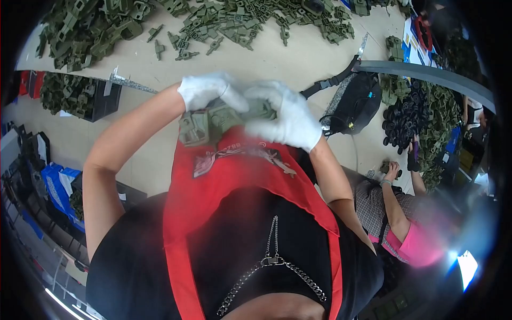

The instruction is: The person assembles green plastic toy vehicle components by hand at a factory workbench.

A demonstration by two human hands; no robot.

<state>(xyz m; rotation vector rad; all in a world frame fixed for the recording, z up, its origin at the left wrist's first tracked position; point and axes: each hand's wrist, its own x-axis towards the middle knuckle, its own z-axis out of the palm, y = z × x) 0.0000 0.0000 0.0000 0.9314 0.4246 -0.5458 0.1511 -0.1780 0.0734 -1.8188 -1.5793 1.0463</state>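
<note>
1. Both gloved hands are meeting at chest height, above the red apron [240, 176]; the left hand [205, 90] and right hand [288, 120] are each grasping the olive plastic part [213, 122] between them, fingers curled round it.
2. The part is looking light and stiff, moulded with ribs and slots; cotton gloves may be slipping on smooth faces, so the ribbed edges are offering the surest hold.
3. The worktop [277, 61] ahead is carrying heaps of like parts [234, 21], with a bare strip near its edge.
4. A black bag [354, 104] is hanging just right of the hands, and a co-worker's hand [392, 170] is working lower right, narrowing room there.
</note>
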